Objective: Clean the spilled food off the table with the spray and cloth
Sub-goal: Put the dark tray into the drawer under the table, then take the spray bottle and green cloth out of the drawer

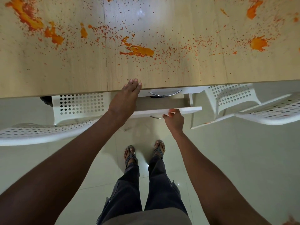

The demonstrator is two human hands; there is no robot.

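**Hidden / cut off**

Counter runs past top, left, right edges; orange spill clipped at top. Drawer interior mostly under counter lip. Right hand fingertips hidden behind drawer front. Chairs cropped.

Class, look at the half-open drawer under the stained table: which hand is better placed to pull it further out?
The right hand: it grips the drawer front. The left hand rests flat on the table edge.

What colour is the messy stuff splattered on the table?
Orange, with reddish specks. The spilled food is spread across the pale wooden table, seen in the head view.
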